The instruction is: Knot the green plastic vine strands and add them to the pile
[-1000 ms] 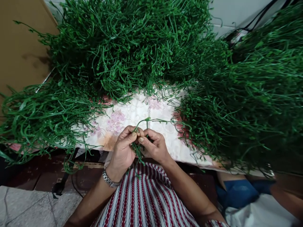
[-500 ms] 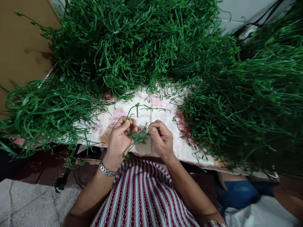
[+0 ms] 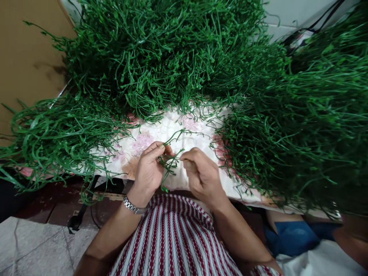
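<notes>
My left hand (image 3: 151, 166) is closed in a pinch on a thin, branching green stem (image 3: 170, 165) that looks like artificial plant greenery. One branch of it arches up and to the right over the cloth, while more twigs hang below the fingers. Close to its right side, my right hand (image 3: 202, 174) is closed, thumb and forefinger pinched at the tip of a twig; what lies inside the fist is hidden. Both hands are above a white floral cloth (image 3: 172, 122) near the table's front edge.
A big heap of green stems (image 3: 161, 53) rises at the back. Further piles lie on the left (image 3: 57, 134) and right (image 3: 301, 145). A brown panel (image 3: 28, 57) stands at the far left. At the lower right, a person's blue-clad leg (image 3: 296, 235) shows beside the table.
My left hand has shifted slightly right with the stem, whose upper branch now leans further right. My right hand has turned and moved a little to the right.
</notes>
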Tool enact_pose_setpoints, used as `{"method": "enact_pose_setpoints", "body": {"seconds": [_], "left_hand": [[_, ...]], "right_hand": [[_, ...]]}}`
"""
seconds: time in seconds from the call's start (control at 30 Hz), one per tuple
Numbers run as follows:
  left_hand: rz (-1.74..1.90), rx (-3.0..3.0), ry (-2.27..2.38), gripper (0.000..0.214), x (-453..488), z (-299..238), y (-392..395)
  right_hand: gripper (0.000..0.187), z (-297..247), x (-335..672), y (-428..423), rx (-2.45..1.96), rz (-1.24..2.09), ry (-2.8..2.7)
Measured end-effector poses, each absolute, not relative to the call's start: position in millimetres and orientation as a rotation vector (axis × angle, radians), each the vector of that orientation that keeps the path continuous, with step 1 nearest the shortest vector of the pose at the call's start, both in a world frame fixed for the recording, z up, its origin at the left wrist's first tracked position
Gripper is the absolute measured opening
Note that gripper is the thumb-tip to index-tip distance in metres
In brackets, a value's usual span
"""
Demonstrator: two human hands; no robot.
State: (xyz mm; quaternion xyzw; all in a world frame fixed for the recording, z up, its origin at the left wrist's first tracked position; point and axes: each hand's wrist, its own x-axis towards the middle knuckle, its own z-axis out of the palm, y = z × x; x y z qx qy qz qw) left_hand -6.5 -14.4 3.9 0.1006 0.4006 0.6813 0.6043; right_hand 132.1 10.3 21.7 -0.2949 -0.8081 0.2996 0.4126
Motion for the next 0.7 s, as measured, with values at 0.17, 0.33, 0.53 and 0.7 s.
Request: {"method": "enact_pose_setpoints", "body": {"seconds": [0.17, 0.33, 0.53, 0.7], "left_hand": [[1.553, 0.227, 0.924, 0.015, 2, 9, -16], [1.522, 0.367, 0.945, 0.035, 3, 8, -20], [1.659, 0.720, 1.304, 0.019, -3, -5, -29], [1.598, 0.674, 1.203, 0.017, -8, -1, -21]], "right_hand": [[0.018, 5, 115, 9, -0.827, 0.734, -2.184], [0.013, 1, 119, 13, -0.909, 0.868, -2.044], [0.013, 7, 125, 17, -0.974, 1.063, -1.922], [0.012, 5, 124, 18, -0.903, 1.150, -1.969]]}}
